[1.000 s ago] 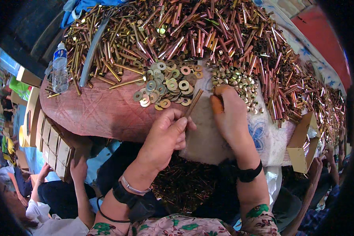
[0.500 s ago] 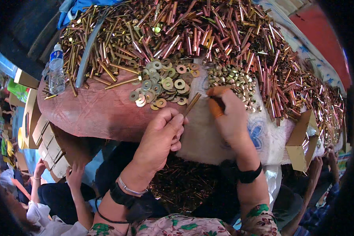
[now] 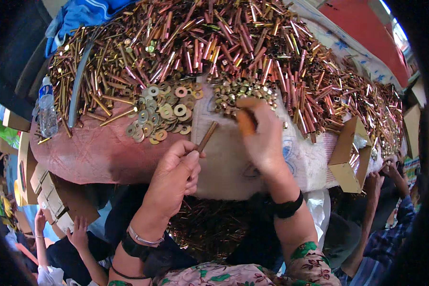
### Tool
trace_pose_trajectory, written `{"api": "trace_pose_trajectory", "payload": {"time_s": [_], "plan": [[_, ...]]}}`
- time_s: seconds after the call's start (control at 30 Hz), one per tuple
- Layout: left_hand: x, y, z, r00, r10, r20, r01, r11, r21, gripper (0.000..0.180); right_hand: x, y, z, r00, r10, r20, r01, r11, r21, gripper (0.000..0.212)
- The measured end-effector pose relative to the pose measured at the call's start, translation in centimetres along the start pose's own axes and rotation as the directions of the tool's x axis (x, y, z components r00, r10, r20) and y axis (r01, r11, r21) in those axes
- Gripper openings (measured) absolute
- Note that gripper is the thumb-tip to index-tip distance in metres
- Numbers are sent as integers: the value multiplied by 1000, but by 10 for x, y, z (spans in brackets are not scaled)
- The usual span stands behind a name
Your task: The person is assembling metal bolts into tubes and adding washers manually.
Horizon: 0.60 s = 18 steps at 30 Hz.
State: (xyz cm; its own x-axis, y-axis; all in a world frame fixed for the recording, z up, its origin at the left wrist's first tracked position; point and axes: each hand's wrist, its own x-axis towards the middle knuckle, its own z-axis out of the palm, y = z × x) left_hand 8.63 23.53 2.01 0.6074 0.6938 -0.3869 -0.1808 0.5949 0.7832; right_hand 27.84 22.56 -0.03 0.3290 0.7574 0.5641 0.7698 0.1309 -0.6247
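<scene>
The view had swung a little: the washers (image 3: 166, 112), the nuts (image 3: 224, 97) and the plastic bottle (image 3: 46, 112) all lay further left in it than half a second earlier. Against the nuts, the right hand (image 3: 263, 138) had shifted too — from the left near corner of their pile to the middle of its near side. It was blurred, its fingers curled, an orange covering (image 3: 245, 125) on at least one of them; whether they had picked anything up could not be told.

The left hand (image 3: 172, 175) had kept its grip, thumb and forefinger pinching a thin brown rod (image 3: 207, 137). The rod slanted up and to the right above the middle of the near edge of the cloth-covered table (image 3: 219, 183), between the washers and the right hand, its tip further clear of the washers than before. Its visible end looked bare — so the work, as far as could be judged, stood at the same step, the change being in the reaching hand alone.

Beyond, a heap of metal tubes (image 3: 229, 35) spread towards the table's far edge; an opened cardboard box (image 3: 344, 177) stood at the right of its near edge.
</scene>
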Motion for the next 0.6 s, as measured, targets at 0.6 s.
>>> {"api": "trace_pose_trajectory", "payload": {"time_s": [0.6], "plan": [[-1, -5, 7, 998, -24, 54, 21, 999, 49, 12, 72, 79, -36, 982, 161, 95, -73, 797, -599, 39]]}}
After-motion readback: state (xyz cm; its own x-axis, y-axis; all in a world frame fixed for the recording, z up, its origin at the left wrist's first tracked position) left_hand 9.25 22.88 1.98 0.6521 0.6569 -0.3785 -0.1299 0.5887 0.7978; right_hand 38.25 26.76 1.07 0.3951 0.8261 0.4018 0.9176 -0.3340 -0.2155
